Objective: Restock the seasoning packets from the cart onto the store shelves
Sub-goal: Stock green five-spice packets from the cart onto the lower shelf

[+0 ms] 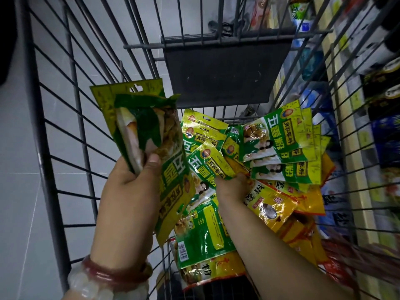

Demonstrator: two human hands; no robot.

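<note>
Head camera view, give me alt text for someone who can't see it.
A left hand grips a stack of green seasoning packets above a wire cart, while the right hand reaches into loose green and yellow packets inside.

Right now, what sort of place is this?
Most likely a grocery store aisle: a wire shopping cart holds seasoning packets, and stocked shelves run along the right.

Open cart point(65, 131) top; wire walls (packets point(279, 144) heaped below)

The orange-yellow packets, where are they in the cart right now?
In the head view, the orange-yellow packets lie on the cart's right side, just right of the right hand, partly under the green packets.
</note>
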